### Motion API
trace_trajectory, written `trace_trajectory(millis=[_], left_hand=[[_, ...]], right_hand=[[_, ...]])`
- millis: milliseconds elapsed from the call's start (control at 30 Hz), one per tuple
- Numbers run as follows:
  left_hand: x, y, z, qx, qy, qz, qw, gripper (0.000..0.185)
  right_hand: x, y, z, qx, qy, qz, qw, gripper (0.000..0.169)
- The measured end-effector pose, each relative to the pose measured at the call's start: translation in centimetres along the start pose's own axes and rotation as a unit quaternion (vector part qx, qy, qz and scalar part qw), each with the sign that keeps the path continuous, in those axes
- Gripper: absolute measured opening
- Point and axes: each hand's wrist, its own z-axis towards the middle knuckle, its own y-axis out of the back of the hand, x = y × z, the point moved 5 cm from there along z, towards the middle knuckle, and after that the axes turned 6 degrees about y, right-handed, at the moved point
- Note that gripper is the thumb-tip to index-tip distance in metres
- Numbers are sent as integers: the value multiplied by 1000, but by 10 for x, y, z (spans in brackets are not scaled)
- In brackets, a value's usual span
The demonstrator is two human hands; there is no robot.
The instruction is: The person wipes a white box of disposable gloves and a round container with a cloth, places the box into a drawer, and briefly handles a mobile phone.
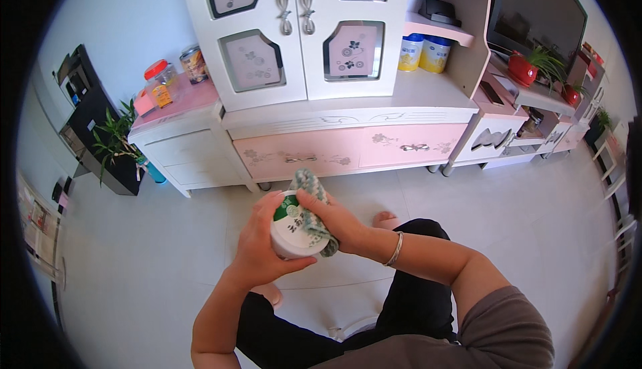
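Note:
My left hand [258, 243] holds a round white plastic tub [296, 231], its fingers spread around the left side and bottom edge. The tub's white lid, tilted towards the camera, bears a green patch and writing. A folded green-and-white knitted cloth [313, 193] lies against the tub's right side, partly over the lid. My right hand [336, 218] is shut on this cloth, its thumb pressing near the lid's upper rim. The hands are above the floor, over my knees. Some of the right fingers are hidden behind the cloth and tub.
Ahead stands a white cabinet [351, 110] with pink drawers [301, 155]. Left of it, a low side cabinet [185, 155] holds a red-lidded jar [160, 80] and a can [194, 65]. Two yellow-and-blue tins [435, 55] stand on the right shelf. Farther right are a television [539, 12] and a red plant pot [522, 69].

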Motion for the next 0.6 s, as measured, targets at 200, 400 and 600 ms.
trace_trajectory(millis=[200,400,600], left_hand=[[-20,-51,43,-93,-74,154,981,92],[-7,-77,103,79,-60,-26,995,94],[25,-125,120,95,-11,-109,989,106]], right_hand=[[26,47,-3,-84,16,82,993,38],[63,106,7,-28,-24,-26,999,49],[81,151,17,-98,20,-158,982,49]])
